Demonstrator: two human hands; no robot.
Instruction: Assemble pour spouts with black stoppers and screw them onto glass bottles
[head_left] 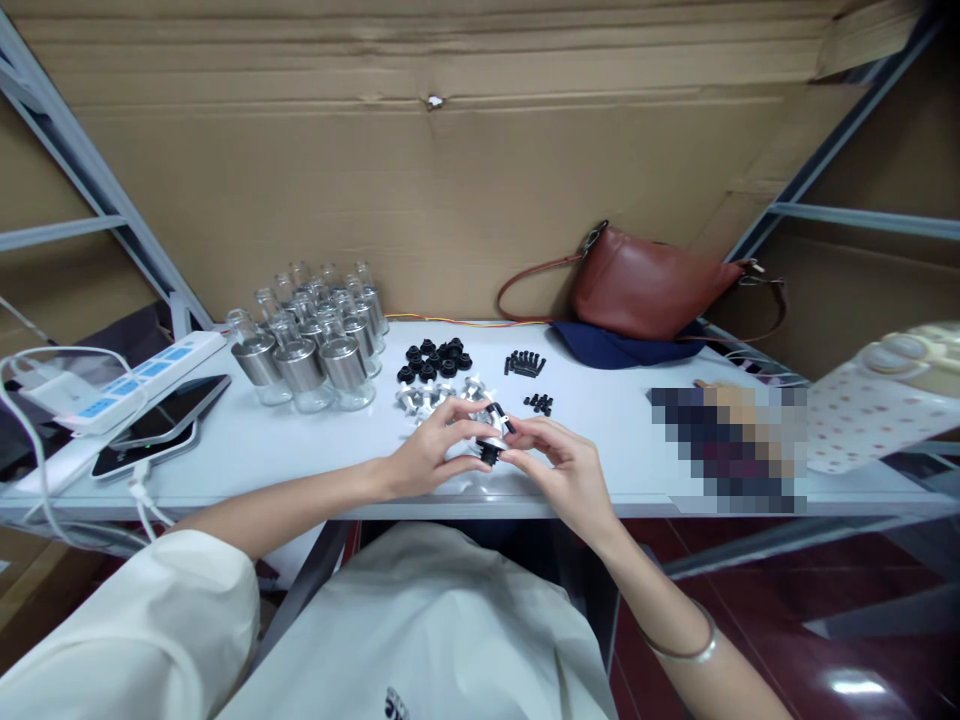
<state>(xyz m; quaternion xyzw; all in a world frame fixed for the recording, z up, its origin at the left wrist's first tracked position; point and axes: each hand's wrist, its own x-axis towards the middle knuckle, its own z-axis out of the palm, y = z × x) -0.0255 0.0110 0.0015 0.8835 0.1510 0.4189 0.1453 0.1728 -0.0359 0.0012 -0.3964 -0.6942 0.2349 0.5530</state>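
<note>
Near the table's front edge, my left hand (435, 448) and my right hand (566, 465) meet around one small bottle-top piece (491, 450). It has a black ribbed base, a silver collar and a black part at its upper end. The left fingers pinch it from the left, and the right thumb and fingers press on it from the other side. My fingertips partly hide it. Just behind my hands lie several silver spout pieces (409, 398). Beyond them is a cluster of black stoppers (435, 360).
Several glass bottles with metal sleeves (345, 362) stand at the back left. Small black strips (525, 362) and tiny black caps (538, 404) lie right of centre. A brown handbag (649, 285) rests on dark blue cloth (600, 345). A power strip (150, 380) and phone (172, 410) are left.
</note>
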